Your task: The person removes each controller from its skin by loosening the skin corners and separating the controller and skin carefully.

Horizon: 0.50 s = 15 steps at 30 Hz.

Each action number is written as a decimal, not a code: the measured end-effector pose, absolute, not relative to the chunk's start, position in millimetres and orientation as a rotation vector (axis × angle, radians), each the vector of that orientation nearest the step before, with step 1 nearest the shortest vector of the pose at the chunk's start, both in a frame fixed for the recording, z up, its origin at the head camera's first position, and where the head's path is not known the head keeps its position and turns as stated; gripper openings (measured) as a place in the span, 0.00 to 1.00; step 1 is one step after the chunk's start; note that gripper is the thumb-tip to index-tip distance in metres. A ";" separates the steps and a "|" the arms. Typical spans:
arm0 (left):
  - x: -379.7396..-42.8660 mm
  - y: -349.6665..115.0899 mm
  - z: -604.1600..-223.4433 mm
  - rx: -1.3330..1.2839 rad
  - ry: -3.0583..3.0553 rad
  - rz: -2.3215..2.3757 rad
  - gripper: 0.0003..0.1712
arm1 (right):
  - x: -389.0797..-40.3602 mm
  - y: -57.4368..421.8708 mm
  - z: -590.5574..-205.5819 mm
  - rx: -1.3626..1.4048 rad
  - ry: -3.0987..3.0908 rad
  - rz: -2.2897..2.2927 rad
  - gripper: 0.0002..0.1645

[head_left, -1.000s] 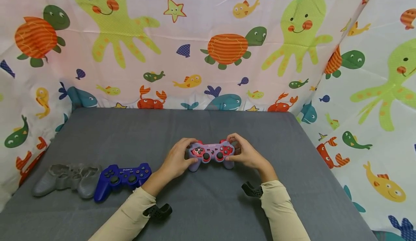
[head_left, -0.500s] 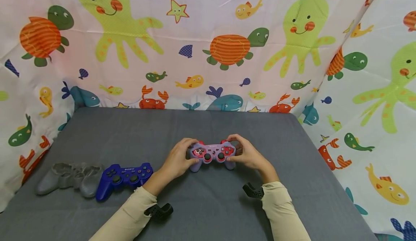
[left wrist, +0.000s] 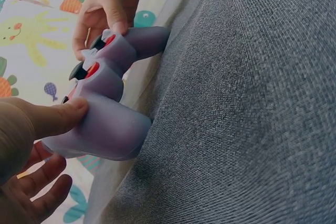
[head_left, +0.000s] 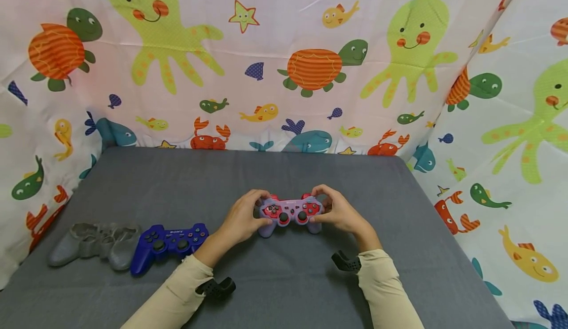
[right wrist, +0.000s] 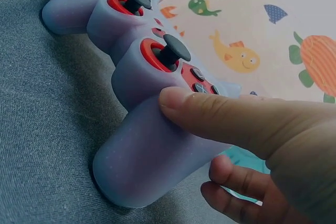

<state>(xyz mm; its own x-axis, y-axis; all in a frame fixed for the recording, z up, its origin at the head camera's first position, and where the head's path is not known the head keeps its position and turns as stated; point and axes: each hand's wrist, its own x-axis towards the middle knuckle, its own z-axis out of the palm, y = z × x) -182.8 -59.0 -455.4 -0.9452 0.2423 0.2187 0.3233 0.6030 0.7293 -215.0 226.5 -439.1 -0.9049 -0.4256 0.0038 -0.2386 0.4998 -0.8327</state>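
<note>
Pretty much nothing's moved since a second ago, the head view just shifted a hair. Toward the left edge of the worktop (head_left: 284, 289) there's a floppy grey cover (head_left: 90, 247), with a blue controller (head_left: 170, 240) just beside it. Then the left hand (head_left: 241, 218), partly closed, pinching the left grip of a purple-sleeved red controller (head_left: 291, 211), tilted up mid-worktop, grip ends on the cloth. Right hand (head_left: 339, 211) pinches the other side, lower fingers loosely bent.

Head view swung slightly left since a second ago; purple controller (head_left: 291, 210) now marginally lower in that view.
</note>
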 end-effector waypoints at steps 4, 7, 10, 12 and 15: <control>-183.1 -59.0 -454.8 -0.486 -2.727 -1.284 0.31 | -213.5 224.7 -436.6 -0.566 2.555 -1.338 0.34; -183.2 -59.4 -454.5 -0.496 -2.731 -1.289 0.31 | -207.1 221.0 -426.6 -0.565 2.553 -1.332 0.33; -183.4 -59.7 -454.9 -0.498 -2.740 -1.297 0.31 | -199.2 216.8 -414.0 -0.567 2.549 -1.326 0.31; -183.4 -59.9 -454.9 -0.500 -2.742 -1.307 0.31 | -195.1 214.7 -407.1 -0.578 2.548 -1.327 0.31; -183.9 -60.0 -455.0 -0.500 -2.741 -1.311 0.30 | -193.3 213.2 -403.7 -0.590 2.553 -1.329 0.30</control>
<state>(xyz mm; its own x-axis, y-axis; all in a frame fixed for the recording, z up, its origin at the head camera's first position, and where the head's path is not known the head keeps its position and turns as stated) -183.9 -60.0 -455.0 -0.9454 0.2623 0.1932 0.3151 0.5852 0.7472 -193.3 213.2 -403.7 -0.8997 -0.4364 0.0045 -0.2540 0.5152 -0.8186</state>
